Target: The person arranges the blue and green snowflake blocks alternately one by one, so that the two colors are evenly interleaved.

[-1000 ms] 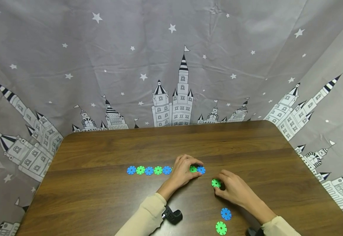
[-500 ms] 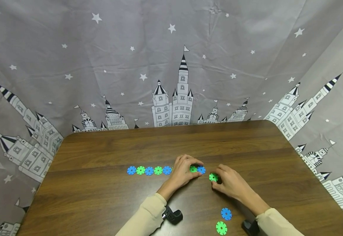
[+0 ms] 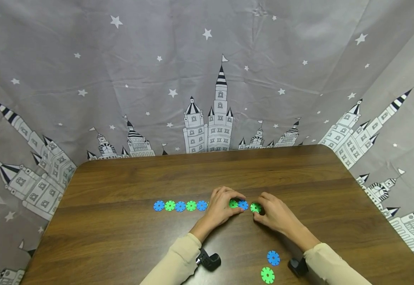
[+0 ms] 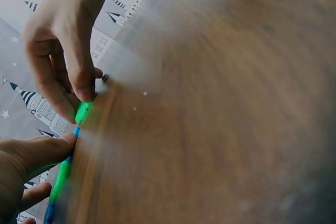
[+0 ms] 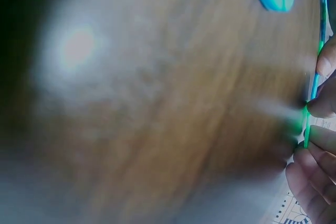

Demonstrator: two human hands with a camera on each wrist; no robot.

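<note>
A row of flat notched plastic discs, blue and green by turns, runs across the table in the head view, from a blue notched disc at its left end. My left hand lies over the row and hides part of it. Thumb and index finger of that hand hold the blue notched disc at the right end by its edges. Just right of it, my right hand pinches a green notched disc between thumb and fingers. A narrow gap separates this disc from the row. In the left wrist view the green disc appears edge-on.
Nearer the front of the wooden table lie a loose blue disc and a loose green disc. Black wrist devices hang at both cuffs. A grey curtain with castles stands behind the table.
My right hand has carried the green disc up and leftward, to just beside the blue disc at the row's end. The left hand has stayed in place.
</note>
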